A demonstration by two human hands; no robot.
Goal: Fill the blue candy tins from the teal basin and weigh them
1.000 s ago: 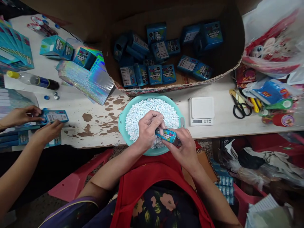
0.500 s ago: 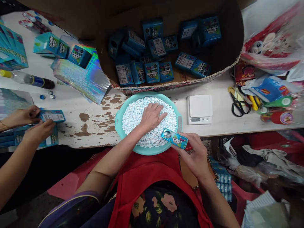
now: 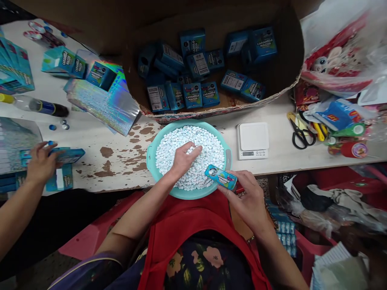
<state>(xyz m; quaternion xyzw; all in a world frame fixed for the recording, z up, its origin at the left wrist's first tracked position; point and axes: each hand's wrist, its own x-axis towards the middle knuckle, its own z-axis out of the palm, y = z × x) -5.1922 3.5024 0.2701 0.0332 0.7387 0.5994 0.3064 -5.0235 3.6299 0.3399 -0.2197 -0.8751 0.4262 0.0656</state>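
Note:
A teal plastic basin [image 3: 150,158] full of small white and pale-blue candies [image 3: 208,139] stands at the table's front edge. My left hand [image 3: 183,160] is in the candies, its fingers curled toward the thumb around some of them. Over the basin's lower right rim, my right hand [image 3: 246,191] grips a small blue candy box [image 3: 222,177] printed "Caramelo Macizo", tilted, with a round window near its left end. My fingers cover its right end.
Behind the basin a big cardboard box [image 3: 223,108] holds several blue candy boxes [image 3: 193,95]. To the right are a white kitchen scale [image 3: 253,137], black scissors [image 3: 300,135] and bagged goods [image 3: 338,114]. At left, a co-worker's hand [image 3: 42,163] handles blue boxes near a bottle [image 3: 45,105].
My left hand has gone from spread flat on the candies to curled, drawing back toward me. The right hand still holds the box. At left, the co-worker's hands have shifted.

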